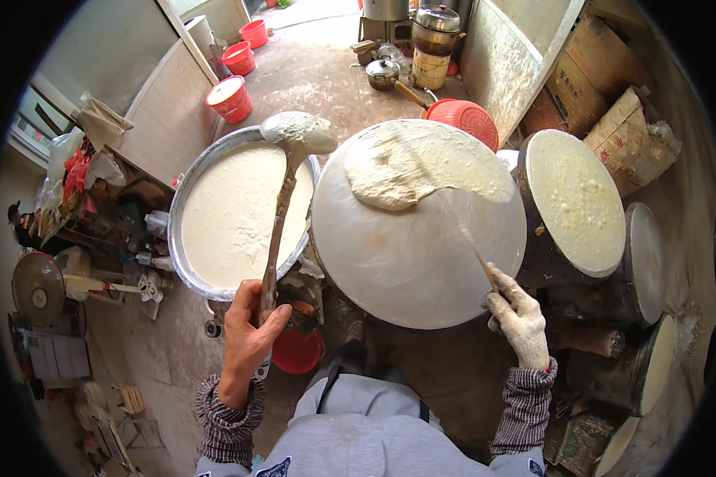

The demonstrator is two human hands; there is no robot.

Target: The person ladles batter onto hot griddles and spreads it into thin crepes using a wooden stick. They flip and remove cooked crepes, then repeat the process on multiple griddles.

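Observation:
My bare left hand [252, 325] grips the long handle of a batter-coated ladle [298, 131]. Its bowl is raised by the far rim of a wide metal basin [176, 238], which is filled with pale batter [232, 208]. In a white work glove, my right hand [516, 316] holds the thin handle of a spreading tool [474, 247], whose far end is blurred. Below that tool lies a large round griddle [411, 268]. Batter [388, 179] covers the griddle's far side in a curved band, thick at the left and thinner toward the right; the near side is bare metal.
Another round griddle, covered by a pale sheet of batter [576, 203], stands at the right, with more griddles [645, 262] behind it. Red buckets [230, 101] line the left wall. Beyond the main griddle are a red basket [464, 122] and a lidded pot [383, 73].

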